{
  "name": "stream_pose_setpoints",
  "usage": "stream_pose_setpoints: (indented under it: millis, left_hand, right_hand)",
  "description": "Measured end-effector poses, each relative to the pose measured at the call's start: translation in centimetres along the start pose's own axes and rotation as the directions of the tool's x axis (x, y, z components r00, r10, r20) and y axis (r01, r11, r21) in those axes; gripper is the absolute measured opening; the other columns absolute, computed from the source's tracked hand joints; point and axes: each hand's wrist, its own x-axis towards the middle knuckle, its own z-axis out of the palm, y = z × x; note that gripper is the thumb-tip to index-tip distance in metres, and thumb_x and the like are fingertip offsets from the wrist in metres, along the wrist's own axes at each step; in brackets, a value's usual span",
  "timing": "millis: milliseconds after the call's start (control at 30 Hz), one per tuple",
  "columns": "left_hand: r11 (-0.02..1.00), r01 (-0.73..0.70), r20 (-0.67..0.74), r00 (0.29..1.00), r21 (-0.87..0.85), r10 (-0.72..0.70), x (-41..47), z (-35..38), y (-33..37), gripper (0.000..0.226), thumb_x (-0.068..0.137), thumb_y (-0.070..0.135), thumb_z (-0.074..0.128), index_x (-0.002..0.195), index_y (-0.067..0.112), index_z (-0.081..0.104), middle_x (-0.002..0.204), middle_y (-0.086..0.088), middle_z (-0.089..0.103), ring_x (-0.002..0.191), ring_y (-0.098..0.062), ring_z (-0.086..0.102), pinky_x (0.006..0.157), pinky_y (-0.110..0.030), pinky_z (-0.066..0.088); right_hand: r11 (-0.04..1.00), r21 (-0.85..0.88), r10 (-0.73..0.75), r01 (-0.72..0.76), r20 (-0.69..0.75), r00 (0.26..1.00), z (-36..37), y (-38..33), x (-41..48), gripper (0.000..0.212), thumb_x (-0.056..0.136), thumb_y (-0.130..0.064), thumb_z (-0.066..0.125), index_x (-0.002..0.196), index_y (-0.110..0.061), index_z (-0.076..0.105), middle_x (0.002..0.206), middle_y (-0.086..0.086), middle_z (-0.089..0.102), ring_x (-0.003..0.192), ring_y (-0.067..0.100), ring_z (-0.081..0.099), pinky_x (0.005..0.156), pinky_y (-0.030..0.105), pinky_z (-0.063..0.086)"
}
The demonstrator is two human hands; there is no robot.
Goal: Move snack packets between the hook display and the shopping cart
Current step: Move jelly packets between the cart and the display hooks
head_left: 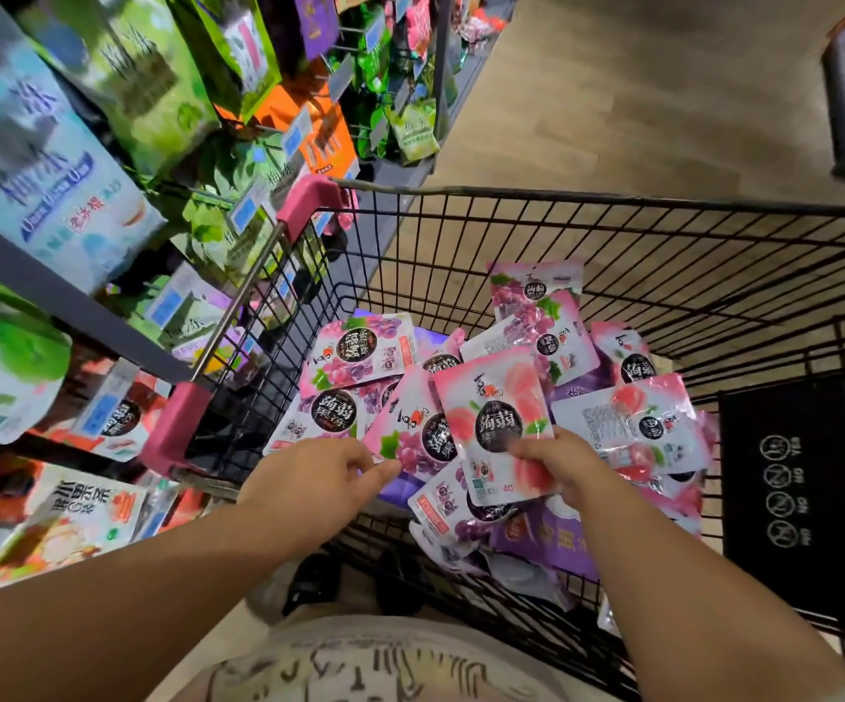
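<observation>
In the head view, the left hand [326, 478] reached over the near edge of the shopping cart [612, 201], its fingers curled in and its thumb and forefinger closed together on the lower corner of a grape packet [423, 438] lying on the heap. The right hand [562, 466] gripped a peach packet [499, 423] by its lower right side, thumb across the front and the other fingers hidden behind, and held it tilted above the pile so that it overlapped the grape packet's edge. Both packets sat over the middle of the basket, where many more pink and purple snack packets [359, 354] lay strewn face up and face down. The cart's pink handle [179, 430] stood close against the hook display [55, 159] on the left, whose hanging green, blue and orange bags were blurred. A black panel with white round icons [795, 473] lay at the cart's right end. Wooden flooring [638, 93] stretched beyond the wire sides, and both bare forearms crossed the cart's near rim.
</observation>
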Motion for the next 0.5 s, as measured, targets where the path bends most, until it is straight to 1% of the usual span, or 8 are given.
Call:
stream_pose_setpoints:
  millis: [67,167,233,300,367,400,467,500]
  left_hand:
    - [1.000,0.003,-0.003,1.000,-0.012,-0.003,0.0,0.0,0.1,0.044,0.083,0.076,0.036,0.080,0.038,0.057,0.071,0.012,0.056,0.071,-0.005,0.055,0.063,-0.026,0.042]
    - [1.000,0.002,-0.002,1.000,-0.022,-0.002,0.3,0.1,0.0,0.048,0.078,0.081,0.034,0.078,0.039,0.056,0.071,0.012,0.055,0.075,-0.009,0.056,0.065,-0.027,0.043]
    - [0.999,-0.006,-0.005,1.000,-0.033,0.006,0.5,0.1,-0.2,0.061,0.069,0.088,0.026,0.082,0.038,0.058,0.074,0.012,0.057,0.077,-0.010,0.058,0.066,-0.027,0.045]
    - [0.999,-0.036,-0.028,0.999,-0.035,0.035,0.4,0.0,-0.3,0.073,0.062,0.091,0.017,0.086,0.037,0.060,0.078,0.013,0.060,0.080,-0.010,0.058,0.069,-0.028,0.046]
    - [0.998,-0.055,-0.033,0.998,-0.019,0.054,0.3,-0.3,-0.1,0.074,0.061,0.089,0.013,0.081,0.033,0.057,0.076,0.010,0.058,0.078,-0.013,0.057,0.069,-0.029,0.044]
    - [0.998,-0.055,-0.038,0.998,-0.014,0.054,0.3,-0.4,-0.1,0.075,0.061,0.088,0.012,0.079,0.030,0.056,0.074,0.008,0.057,0.078,-0.016,0.056,0.068,-0.030,0.044]
    - [0.999,-0.050,-0.055,0.997,-0.012,0.050,0.2,-0.6,-0.1,0.083,0.063,0.087,0.007,0.082,0.025,0.058,0.074,0.004,0.055,0.082,-0.024,0.060,0.071,-0.032,0.046]
    - [0.998,-0.057,-0.067,0.996,-0.008,0.056,0.2,-0.5,-0.3,0.087,0.065,0.087,0.004,0.088,0.025,0.061,0.076,0.002,0.056,0.087,-0.026,0.062,0.072,-0.032,0.046]
  right_hand:
    - [0.999,0.033,-0.035,0.032,0.069,0.997,0.6,-0.8,-1.1,0.054,0.076,-0.012,0.080,0.122,-0.001,0.054,0.102,0.012,0.070,0.085,0.025,0.067,0.072,0.036,0.054]
    - [0.988,0.111,-0.125,0.105,0.193,0.973,1.5,-2.5,-2.5,0.063,0.072,-0.018,0.079,0.124,-0.001,0.048,0.092,0.008,0.067,0.076,0.018,0.066,0.064,0.030,0.052]
    - [0.972,0.211,-0.160,0.102,0.276,0.948,2.8,-4.1,-3.8,0.044,0.076,-0.014,0.072,0.112,0.000,0.051,0.076,0.006,0.067,0.060,0.011,0.066,0.055,0.025,0.053]
    - [0.945,0.318,-0.189,0.074,0.350,0.917,4.3,-5.0,-4.6,0.028,0.083,-0.006,0.065,0.107,0.000,0.053,0.060,0.004,0.068,0.050,0.011,0.065,0.050,0.024,0.054]
    - [0.936,0.345,-0.221,0.072,0.416,0.882,6.2,-6.0,-6.7,0.014,0.080,-0.003,0.062,0.092,0.003,0.059,0.050,0.005,0.064,0.041,0.012,0.061,0.044,0.020,0.051]
    - [0.929,0.363,-0.234,0.067,0.439,0.867,7.0,-6.2,-7.1,0.003,0.084,0.001,0.057,0.084,0.003,0.056,0.045,0.004,0.061,0.034,0.011,0.058,0.038,0.018,0.047]
    - [0.920,0.390,-0.238,0.045,0.464,0.853,8.7,-6.6,-8.3,0.013,0.093,0.005,0.046,0.082,0.001,0.053,0.043,0.004,0.061,0.034,0.010,0.058,0.036,0.018,0.046]
    - [0.917,0.399,-0.233,0.025,0.481,0.845,9.3,-6.6,-8.7,0.005,0.091,0.001,0.051,0.088,0.000,0.055,0.050,0.004,0.065,0.042,0.011,0.063,0.042,0.021,0.051]
